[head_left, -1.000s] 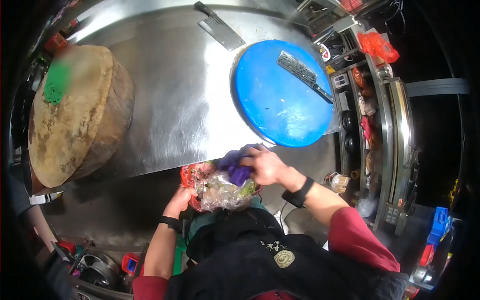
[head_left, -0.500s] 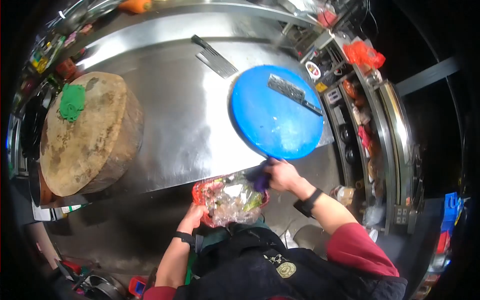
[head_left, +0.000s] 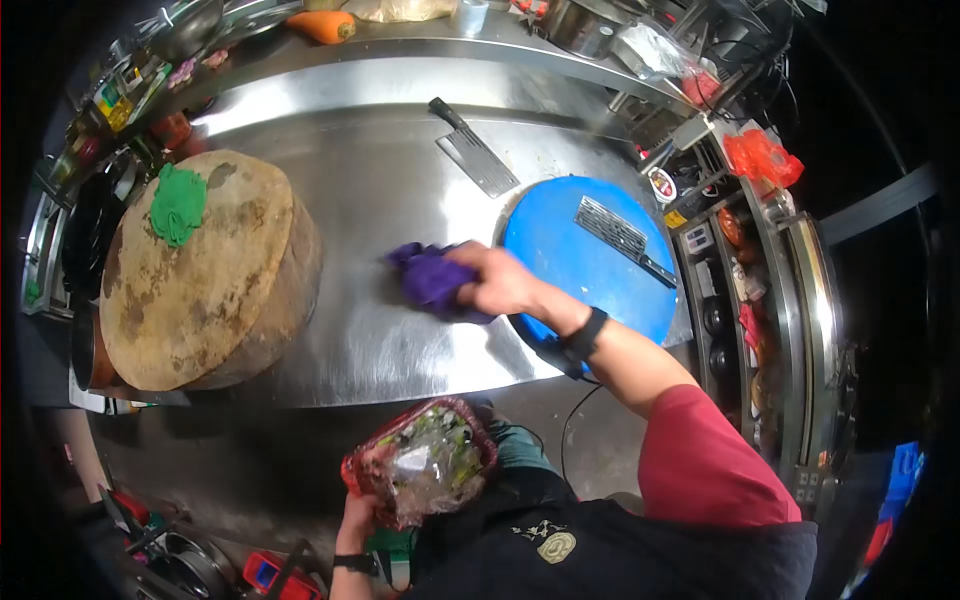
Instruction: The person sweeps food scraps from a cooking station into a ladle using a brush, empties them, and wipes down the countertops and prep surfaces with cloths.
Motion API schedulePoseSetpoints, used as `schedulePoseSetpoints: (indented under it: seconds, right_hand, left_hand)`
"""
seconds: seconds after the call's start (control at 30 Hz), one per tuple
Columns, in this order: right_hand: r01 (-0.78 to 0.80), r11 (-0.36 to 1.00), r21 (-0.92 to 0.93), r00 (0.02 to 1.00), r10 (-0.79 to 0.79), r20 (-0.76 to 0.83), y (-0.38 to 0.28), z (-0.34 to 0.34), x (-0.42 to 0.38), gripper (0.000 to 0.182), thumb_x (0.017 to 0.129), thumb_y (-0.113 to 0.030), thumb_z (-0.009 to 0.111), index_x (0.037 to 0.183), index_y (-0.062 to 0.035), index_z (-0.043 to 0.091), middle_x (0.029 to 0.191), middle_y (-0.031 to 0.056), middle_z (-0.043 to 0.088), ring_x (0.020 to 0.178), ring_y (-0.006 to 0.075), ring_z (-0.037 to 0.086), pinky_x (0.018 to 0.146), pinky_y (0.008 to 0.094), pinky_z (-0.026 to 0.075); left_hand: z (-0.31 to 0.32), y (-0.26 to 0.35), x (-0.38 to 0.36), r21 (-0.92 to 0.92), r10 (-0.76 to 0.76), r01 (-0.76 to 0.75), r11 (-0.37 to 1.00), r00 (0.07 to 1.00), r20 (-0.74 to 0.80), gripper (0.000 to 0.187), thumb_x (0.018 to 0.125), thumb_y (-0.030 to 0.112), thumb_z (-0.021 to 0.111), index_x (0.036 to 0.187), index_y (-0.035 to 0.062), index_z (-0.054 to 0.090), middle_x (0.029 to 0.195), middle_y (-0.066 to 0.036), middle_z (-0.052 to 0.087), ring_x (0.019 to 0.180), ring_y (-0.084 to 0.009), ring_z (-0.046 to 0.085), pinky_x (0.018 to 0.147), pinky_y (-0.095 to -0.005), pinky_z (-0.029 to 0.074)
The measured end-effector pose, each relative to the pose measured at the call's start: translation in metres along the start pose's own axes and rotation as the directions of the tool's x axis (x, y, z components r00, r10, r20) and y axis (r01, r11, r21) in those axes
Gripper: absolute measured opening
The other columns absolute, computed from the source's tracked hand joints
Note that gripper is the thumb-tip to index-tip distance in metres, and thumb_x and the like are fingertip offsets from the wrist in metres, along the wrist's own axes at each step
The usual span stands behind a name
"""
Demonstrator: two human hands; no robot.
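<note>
My right hand (head_left: 502,280) is closed around a bunched purple cloth (head_left: 430,278), which lies against the steel table (head_left: 365,345). Below the table's front edge, close to my body, my left hand (head_left: 362,508) grips the side of a red basket (head_left: 352,468). Clear plastic lines this basket, and green and pale scraps show in it. Right of the cloth is a round blue cutting board (head_left: 550,235) with a cleaver (head_left: 612,226) lying on it. A second cleaver (head_left: 478,162) rests on the steel behind the cloth.
A thick round wooden chopping block (head_left: 190,310) stands at the left, bearing a crumpled green cloth (head_left: 178,205). Along the back runs a shelf with a carrot (head_left: 322,27) and a metal pot (head_left: 580,28). Stocked shelves (head_left: 735,320) flank the right side.
My right hand has brought the purple cloth from above the basket up and left onto the table. My left hand has drawn the basket lower and left. The camera view has shifted.
</note>
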State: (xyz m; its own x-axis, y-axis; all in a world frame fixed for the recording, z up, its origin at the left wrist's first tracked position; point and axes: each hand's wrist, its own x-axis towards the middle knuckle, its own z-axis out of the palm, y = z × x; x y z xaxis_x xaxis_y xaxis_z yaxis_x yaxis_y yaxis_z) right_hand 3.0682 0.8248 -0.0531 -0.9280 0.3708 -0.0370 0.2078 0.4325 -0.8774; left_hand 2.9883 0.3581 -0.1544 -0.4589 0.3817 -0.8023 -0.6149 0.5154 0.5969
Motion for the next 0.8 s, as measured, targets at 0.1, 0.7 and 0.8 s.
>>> schedulePoseSetpoints:
  seconds: [0.1,0.7,0.8]
  right_hand:
    - [0.034,0.997,0.073,0.987,-0.045,0.157,0.027,-0.007,0.059,0.068,0.086,-0.045,0.062,0.136,-0.0029,0.046,0.135,0.0229,0.05,0.122,0.0355,0.051,0.102,0.038,0.04]
    - [-0.352,0.597,-0.721,0.936,0.249,-0.251,0.164,-0.104,0.337,0.04,0.083,-0.019,0.059,0.118,-0.0003,0.055,0.113,0.0179,0.065,0.109,0.0304,0.062,0.089,0.0456,0.048]
    - [0.017,0.721,-0.693,1.0,0.0,0.025,0.135,-0.095,0.319,0.036,0.081,-0.016,0.056,0.105,0.0067,0.042,0.093,0.0294,0.063,0.092,0.0433,0.062,0.08,0.0475,0.05]
  left_hand:
    - [-0.001,-0.013,-0.018,-0.099,0.01,-0.023,0.995,0.991,-0.13,0.055,0.06,-0.01,0.052,0.113,0.0042,0.052,0.09,-0.006,0.059,0.076,-0.0231,0.061,0.06,-0.0344,0.051]
    - [0.067,-0.071,-0.057,-0.405,-0.259,0.098,0.909,0.894,-0.366,0.068,0.06,-0.013,0.051,0.126,0.0054,0.048,0.116,-0.01,0.06,0.106,-0.0296,0.059,0.087,-0.0424,0.051]
    - [0.072,-0.07,-0.061,-0.427,-0.25,0.072,0.902,0.891,-0.378,0.068,0.06,-0.013,0.052,0.126,0.0054,0.048,0.116,-0.01,0.06,0.105,-0.0294,0.059,0.087,-0.0423,0.051]
